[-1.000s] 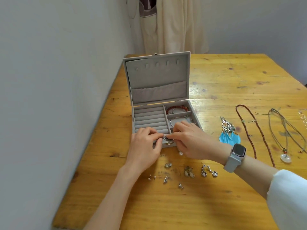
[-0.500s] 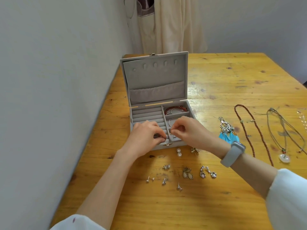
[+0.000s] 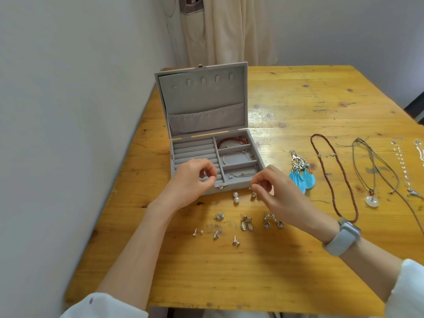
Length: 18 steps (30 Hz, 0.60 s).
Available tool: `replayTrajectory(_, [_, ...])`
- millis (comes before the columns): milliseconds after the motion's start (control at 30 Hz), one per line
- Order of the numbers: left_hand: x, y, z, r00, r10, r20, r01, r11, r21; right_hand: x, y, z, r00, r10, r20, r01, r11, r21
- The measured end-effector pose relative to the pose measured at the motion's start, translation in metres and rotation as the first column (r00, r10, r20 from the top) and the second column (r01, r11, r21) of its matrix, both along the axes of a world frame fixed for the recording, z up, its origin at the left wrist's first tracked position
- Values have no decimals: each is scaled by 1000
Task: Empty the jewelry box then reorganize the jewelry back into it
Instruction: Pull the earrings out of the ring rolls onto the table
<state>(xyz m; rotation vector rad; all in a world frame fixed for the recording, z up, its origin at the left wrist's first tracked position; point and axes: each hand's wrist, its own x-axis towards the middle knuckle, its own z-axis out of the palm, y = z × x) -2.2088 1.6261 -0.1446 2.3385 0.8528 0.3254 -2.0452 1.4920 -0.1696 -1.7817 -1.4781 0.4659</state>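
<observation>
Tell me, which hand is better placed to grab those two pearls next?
Probably the right hand: it hovers just beside the pearl earrings, while the left hand sits over the jewelry box ring rolls.

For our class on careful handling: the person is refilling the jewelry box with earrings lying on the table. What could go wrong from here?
1. The right hand pinches something tiny in front of the jewelry box; it could slip and drop.
2. The small stud earrings lie loose near the forearms; a sleeve might sweep them away.
3. The pearl earrings are round and could roll if nudged.
</observation>
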Motion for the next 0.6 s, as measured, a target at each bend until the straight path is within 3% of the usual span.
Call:
replayTrajectory(167, [-12,-57,-7,982,12,187,-10,1000,-10,-6,-44,-18,989,68,130,-70,997,17])
replayTrajectory(300, [-15,-98,-39,982,-83,167,58,987,149,-11,-66,-30,931,127,343,-134,991,-2])
replayTrajectory(400, [-14,-116,-54,986,-60,158,24,976,217,-13,-73,-37,892,122,436,-133,991,-5])
replayTrajectory(600, [-11,-121,-59,988,15,153,-54,966,253,-14,-75,-43,889,64,454,-74,997,6])
